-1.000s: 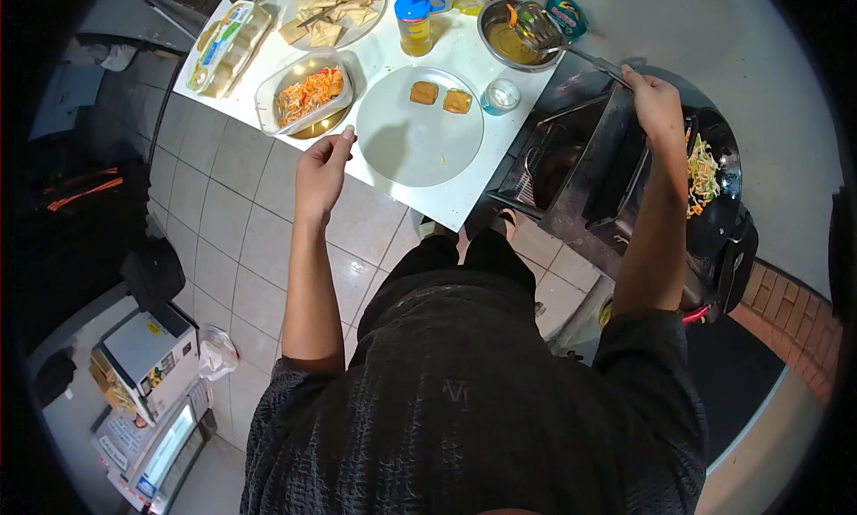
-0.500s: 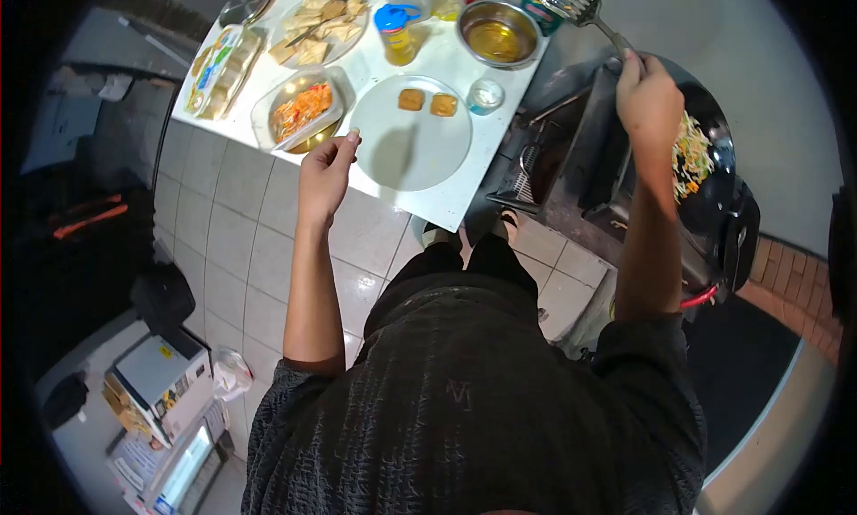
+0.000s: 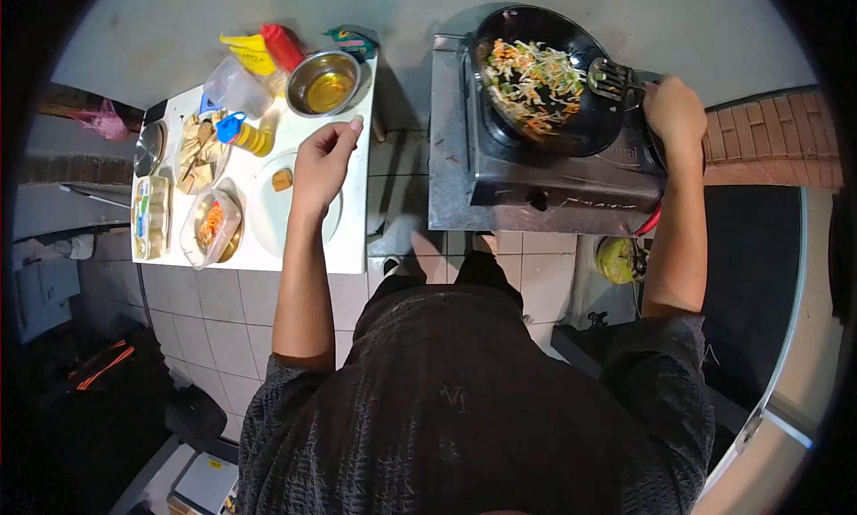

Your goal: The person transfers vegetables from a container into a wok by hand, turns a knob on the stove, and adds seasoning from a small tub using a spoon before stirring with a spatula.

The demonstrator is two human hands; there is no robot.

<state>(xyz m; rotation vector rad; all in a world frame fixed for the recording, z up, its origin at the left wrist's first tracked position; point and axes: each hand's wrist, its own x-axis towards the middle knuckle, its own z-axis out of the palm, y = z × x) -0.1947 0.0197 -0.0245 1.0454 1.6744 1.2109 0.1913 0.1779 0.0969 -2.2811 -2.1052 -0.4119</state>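
My right hand (image 3: pixel 674 113) is wrapped round the handle of a slotted spatula (image 3: pixel 611 79). The spatula's head lies inside the black wok (image 3: pixel 600 127), at the right edge of the shredded vegetables (image 3: pixel 536 82). The wok sits on a gas stove (image 3: pixel 553 186). My left hand (image 3: pixel 323 162) hovers over the white plate (image 3: pixel 268 216), its fingers curled in and thumb raised, with nothing visible in it. One browned square piece (image 3: pixel 282 179) shows on the plate; part of the plate is hidden by my hand and forearm.
On the white table (image 3: pixel 353 256) stand a steel bowl of yellow liquid (image 3: pixel 324 82), a blue-capped bottle (image 3: pixel 245 135), a tub of shredded carrot (image 3: pixel 212 229), a plate of folded wrappers (image 3: pixel 201 149) and an egg carton (image 3: pixel 152 216). A gap separates table and stove. A green gas cylinder (image 3: pixel 616 261) stands below.
The view has swung right toward the stove. My right hand has lowered the spatula from the air above the table's edge into the wok. My left hand stays curled near the plate.
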